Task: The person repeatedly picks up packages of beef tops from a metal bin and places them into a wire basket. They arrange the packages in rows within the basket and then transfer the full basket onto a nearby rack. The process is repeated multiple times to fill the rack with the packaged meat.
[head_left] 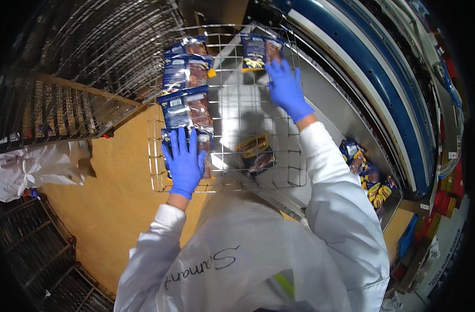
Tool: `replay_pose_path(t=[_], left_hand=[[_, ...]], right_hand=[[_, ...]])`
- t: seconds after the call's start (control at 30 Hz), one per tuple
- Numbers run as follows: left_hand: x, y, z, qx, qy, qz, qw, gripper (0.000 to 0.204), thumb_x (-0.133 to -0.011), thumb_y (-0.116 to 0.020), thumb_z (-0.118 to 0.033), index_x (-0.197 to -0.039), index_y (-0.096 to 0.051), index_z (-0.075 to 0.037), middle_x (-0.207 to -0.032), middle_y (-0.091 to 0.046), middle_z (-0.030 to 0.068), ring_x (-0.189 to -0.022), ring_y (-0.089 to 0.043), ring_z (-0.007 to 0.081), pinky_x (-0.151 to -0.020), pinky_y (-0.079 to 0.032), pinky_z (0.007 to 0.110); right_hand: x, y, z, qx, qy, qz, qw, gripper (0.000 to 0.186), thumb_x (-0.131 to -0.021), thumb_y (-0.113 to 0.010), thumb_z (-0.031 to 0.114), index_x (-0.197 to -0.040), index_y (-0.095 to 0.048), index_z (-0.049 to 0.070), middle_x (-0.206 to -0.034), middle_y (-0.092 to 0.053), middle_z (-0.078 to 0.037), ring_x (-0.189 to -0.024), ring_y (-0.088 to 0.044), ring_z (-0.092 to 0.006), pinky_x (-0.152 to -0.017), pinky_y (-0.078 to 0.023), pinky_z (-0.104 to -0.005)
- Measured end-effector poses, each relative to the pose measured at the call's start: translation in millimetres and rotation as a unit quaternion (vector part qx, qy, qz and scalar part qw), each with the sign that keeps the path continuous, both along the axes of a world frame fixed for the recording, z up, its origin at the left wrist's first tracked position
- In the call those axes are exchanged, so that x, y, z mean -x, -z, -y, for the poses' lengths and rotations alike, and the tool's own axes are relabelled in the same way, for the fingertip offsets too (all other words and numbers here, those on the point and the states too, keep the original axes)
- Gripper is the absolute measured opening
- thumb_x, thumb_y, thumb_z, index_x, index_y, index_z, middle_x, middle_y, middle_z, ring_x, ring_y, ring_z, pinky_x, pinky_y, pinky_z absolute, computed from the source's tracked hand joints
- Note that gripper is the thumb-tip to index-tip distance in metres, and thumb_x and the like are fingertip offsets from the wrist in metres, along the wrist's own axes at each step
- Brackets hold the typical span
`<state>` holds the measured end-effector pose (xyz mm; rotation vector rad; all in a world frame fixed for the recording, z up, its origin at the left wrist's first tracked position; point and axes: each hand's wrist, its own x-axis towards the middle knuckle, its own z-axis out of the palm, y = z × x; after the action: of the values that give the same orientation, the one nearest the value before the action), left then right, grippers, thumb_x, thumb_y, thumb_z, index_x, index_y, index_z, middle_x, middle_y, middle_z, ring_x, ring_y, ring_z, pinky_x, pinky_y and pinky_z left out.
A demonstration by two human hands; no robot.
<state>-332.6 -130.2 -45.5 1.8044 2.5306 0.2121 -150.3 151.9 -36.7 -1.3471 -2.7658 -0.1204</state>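
A wire basket (232, 26) lies in front of me. Down its left side runs a row of blue packets (175, 73) with clear windows showing brown contents. My left hand (185, 162), blue-gloved with fingers spread, lies flat over the nearest packet in that row and partly hides it. At the far right corner, the fingers of my right hand (288, 92), also gloved and spread, touch the edge of a single blue packet (254, 51). Another packet (257, 154) lies near the right front; whether it is in the basket or beneath it, I cannot tell.
A metal tray (321, 106) extends under the basket to the right, with a pile of packets (370, 174) at its near end. Blue and white curved machinery (373, 67) borders it. Stacked wire racks (102, 47) stand left, near white draped material (40, 166) above a tan floor (118, 197).
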Motion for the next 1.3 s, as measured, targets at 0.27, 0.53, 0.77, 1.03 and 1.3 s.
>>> replay_pose_path(t=[0.27, 0.53, 0.77, 1.03, 1.3], left_hand=[[-3.6, 14.9, -11.7, 0.115, 0.012, 0.006, 0.993, 0.073, -0.085, -0.052, -0.042, -0.145, -0.023, -0.012, -0.15, -0.012, 0.0214, -0.139, -0.007, 0.0406, -0.107, -0.005, 0.059], [3.6, 6.8, -16.9, 0.109, 0.034, 0.008, 0.993, 0.067, -0.083, -0.058, -0.041, -0.138, -0.036, -0.009, -0.143, -0.027, 0.0222, -0.132, -0.022, 0.0416, -0.106, -0.015, 0.056], [-41.6, -55.1, -149.2, 0.061, -0.049, 0.712, 0.698, 0.048, -0.097, -0.041, -0.037, -0.126, -0.045, 0.001, -0.114, -0.058, 0.0151, -0.093, -0.061, 0.0233, -0.087, -0.047, 0.032], [-41.2, -75.2, -245.2, 0.123, -0.004, 0.872, 0.474, 0.054, -0.089, -0.053, -0.041, -0.122, -0.05, 0.002, -0.115, -0.059, 0.017, -0.099, -0.061, 0.0276, -0.085, -0.051, 0.038], [-44.7, -15.0, -192.9, -0.018, -0.102, 0.792, 0.601, 0.04, -0.086, -0.062, -0.017, -0.122, -0.05, -0.004, -0.107, -0.06, 0.0066, -0.096, -0.059, 0.0194, -0.081, -0.049, 0.03]], right_hand=[[-177.2, 175.8, 28.0, 0.368, 0.075, -0.047, 0.926, 0.028, -0.084, -0.06, 0.027, -0.099, -0.061, 0.002, -0.096, -0.064, -0.015, -0.091, -0.061, -0.0295, -0.079, -0.048, -0.038], [-126.1, 220.3, 105.5, 0.646, 0.143, -0.325, 0.676, 0.035, -0.081, -0.066, 0.019, -0.109, -0.059, -0.002, -0.096, -0.066, -0.008, -0.081, -0.061, -0.0149, -0.075, -0.051, -0.0307], [-155.1, 1.6, 28.8, 0.331, 0.255, -0.589, 0.692, 0.018, -0.082, -0.062, 0.017, -0.096, -0.063, 0.005, -0.078, -0.064, -0.007, -0.072, -0.063, -0.0179, -0.064, -0.05, -0.0319], [-142.4, -104.0, 53.7, -0.118, -0.124, -0.277, 0.946, 0.028, -0.074, -0.06, 0.016, -0.102, -0.062, 0.016, -0.11, -0.06, -0.005, -0.108, -0.054, -0.0257, -0.096, -0.038, -0.0421], [-294.2, 40.0, 110.7, 0.042, 0.366, -0.385, 0.846, 0.053, -0.081, -0.064, 0.02, -0.126, -0.045, 0.0, -0.12, -0.053, -0.021, -0.112, -0.051, -0.0362, -0.094, -0.042, -0.0402]])
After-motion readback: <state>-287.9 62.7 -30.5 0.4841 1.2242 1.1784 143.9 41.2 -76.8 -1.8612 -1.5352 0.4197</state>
